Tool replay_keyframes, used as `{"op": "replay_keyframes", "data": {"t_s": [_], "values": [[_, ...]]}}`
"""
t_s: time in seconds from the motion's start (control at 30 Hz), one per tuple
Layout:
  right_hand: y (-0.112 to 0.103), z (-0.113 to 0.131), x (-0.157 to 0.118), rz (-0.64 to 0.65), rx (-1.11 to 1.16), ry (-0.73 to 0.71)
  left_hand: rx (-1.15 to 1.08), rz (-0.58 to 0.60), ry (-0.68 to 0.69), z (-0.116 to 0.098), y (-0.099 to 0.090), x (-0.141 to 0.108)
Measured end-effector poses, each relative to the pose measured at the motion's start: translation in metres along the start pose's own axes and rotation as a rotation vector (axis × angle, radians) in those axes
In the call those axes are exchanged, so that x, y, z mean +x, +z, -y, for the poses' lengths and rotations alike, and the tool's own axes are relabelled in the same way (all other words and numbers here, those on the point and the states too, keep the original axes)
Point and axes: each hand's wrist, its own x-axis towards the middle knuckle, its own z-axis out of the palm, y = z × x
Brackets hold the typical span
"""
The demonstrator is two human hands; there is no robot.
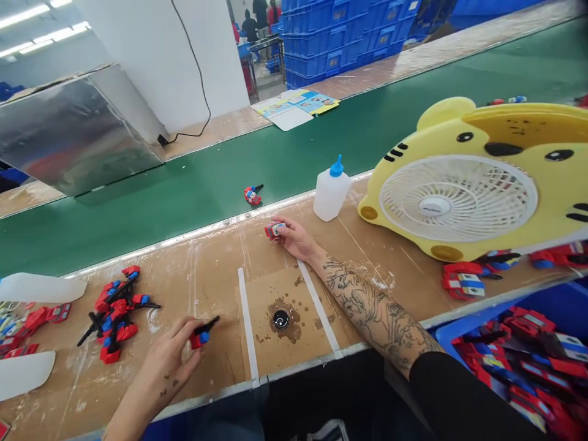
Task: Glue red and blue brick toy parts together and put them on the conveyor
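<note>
My left hand grips a small red and blue part with a black rod, just above the brown bench at the left. In my right hand, near the belt's edge, is a red, white and grey toy piece. A small round cup of dark liquid sits between two white tape strips, with wet spots around it. To the left lies a pile of red and blue parts with black rods. One similar part rests on the green belt.
A white bottle with a blue nozzle stands beyond my right hand. The yellow fan is at the right, above a blue bin of red pieces. Printed card lies across the green belt. Blue crates are stacked behind.
</note>
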Motion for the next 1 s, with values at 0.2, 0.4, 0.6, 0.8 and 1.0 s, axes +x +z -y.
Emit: {"op": "replay_keyframes", "data": {"t_s": [0.2, 0.4, 0.6, 0.8, 1.0], "values": [[0.002, 0.004, -0.001, -0.003, -0.002, 0.010, 0.011, 0.050, 0.600, -0.093, -0.012, 0.068], [0.002, 0.005, 0.001, 0.035, -0.014, 0.009, 0.139, 0.152, 0.761, -0.118, -0.009, 0.096], [0.000, 0.004, 0.004, 0.060, -0.040, -0.005, 0.200, 0.211, 0.827, -0.125, -0.011, 0.101], [-0.002, 0.001, 0.004, 0.092, -0.049, -0.009, -0.057, 0.263, 0.723, -0.114, -0.010, 0.096], [0.002, -0.001, 0.000, 0.175, -0.007, 0.000, -0.802, 0.065, 0.204, -0.076, 0.021, 0.096]]}}
